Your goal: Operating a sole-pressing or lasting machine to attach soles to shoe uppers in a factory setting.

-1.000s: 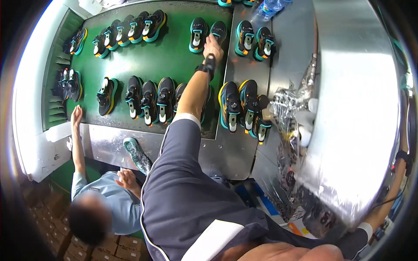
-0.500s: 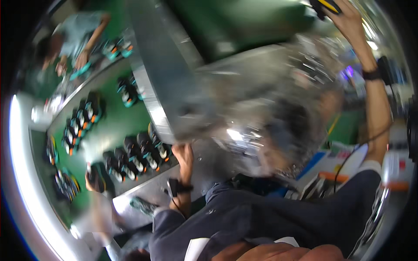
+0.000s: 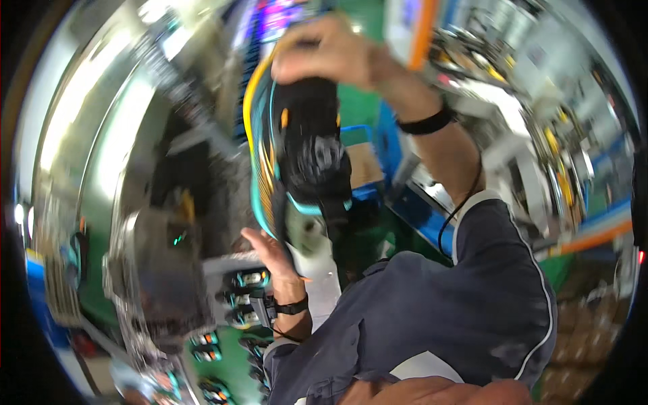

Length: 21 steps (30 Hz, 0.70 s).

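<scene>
My right hand [image 3: 331,55] is closed over the upper end of a shoe [image 3: 312,145], raised in front of me. Its upper is black with small orange marks and teal trim, and a yellow and teal sole edge runs down its left side. At the shoe's lower end is my left hand [image 3: 278,260], palm up with the thumb stretched out. Whether it touches the sole, I cannot tell. Motion blurs both the shoe and the right fingers.
A machine with a clear cover [image 3: 162,263] and green lights stands at the left. Several dark shoes [image 3: 248,278] lie beyond my left wrist. At the middle right is a blue frame [image 3: 388,145]; racks with yellow parts [image 3: 553,148] are farther right.
The view has swung right, away from the green conveyor of shoes. My right hand has brought the shoe from the far upper right to the middle. My left hand has left the metal edge.
</scene>
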Each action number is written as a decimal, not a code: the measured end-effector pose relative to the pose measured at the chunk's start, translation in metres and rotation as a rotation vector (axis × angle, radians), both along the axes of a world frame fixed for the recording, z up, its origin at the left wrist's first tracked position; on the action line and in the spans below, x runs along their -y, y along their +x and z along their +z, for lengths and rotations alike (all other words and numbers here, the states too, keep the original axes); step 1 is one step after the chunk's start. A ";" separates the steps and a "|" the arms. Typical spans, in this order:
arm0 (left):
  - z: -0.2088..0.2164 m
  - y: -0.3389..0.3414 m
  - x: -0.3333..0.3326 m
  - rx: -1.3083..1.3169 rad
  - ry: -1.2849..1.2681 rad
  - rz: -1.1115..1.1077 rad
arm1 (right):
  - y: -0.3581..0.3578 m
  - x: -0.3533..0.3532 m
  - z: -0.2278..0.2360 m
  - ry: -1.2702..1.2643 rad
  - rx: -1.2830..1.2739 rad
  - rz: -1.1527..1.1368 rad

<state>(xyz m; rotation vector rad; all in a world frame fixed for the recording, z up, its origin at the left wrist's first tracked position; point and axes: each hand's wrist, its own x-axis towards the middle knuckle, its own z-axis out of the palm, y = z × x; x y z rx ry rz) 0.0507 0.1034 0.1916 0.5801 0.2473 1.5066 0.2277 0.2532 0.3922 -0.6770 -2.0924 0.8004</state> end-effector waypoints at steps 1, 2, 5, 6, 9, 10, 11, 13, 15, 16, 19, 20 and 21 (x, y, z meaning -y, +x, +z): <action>0.009 0.028 -0.005 -0.043 -0.040 -0.038 | 0.033 0.001 -0.021 0.018 0.084 0.051; 0.017 0.054 -0.010 -0.087 -0.070 -0.062 | 0.060 0.003 -0.042 0.039 0.053 0.147; -0.014 0.143 -0.023 -0.352 -0.011 -0.211 | 0.165 0.033 -0.106 -0.238 0.021 -0.288; -0.016 0.174 -0.028 -0.295 -0.042 -0.280 | 0.198 0.055 -0.107 -0.390 0.056 -0.512; -0.003 0.241 -0.042 -0.242 -0.075 -0.416 | 0.273 0.110 -0.169 -0.601 -0.543 -0.493; -0.006 0.266 -0.048 -0.249 -0.078 -0.386 | 0.290 0.133 -0.177 -0.574 -0.649 -0.488; -0.005 0.290 -0.048 -0.312 -0.025 -0.358 | 0.306 0.152 -0.194 -0.507 -0.781 -0.416; -0.009 0.344 -0.048 -0.502 0.083 -0.314 | 0.335 0.172 -0.217 -0.429 -0.756 -0.584; -0.019 0.403 -0.041 -0.690 0.210 -0.269 | 0.362 0.184 -0.231 -0.320 -0.516 -0.942; -0.025 0.429 -0.036 -0.777 0.291 -0.255 | 0.383 0.186 -0.241 -0.430 -0.583 -1.099; -0.014 0.492 -0.037 -0.888 0.397 -0.526 | 0.445 0.213 -0.254 -0.469 -0.955 -1.225; -0.017 0.513 -0.044 -0.827 0.427 -0.612 | 0.465 0.224 -0.261 -0.429 -0.962 -1.284; -0.028 0.535 -0.057 -0.872 0.435 -0.635 | 0.485 0.233 -0.273 -0.340 -0.904 -1.375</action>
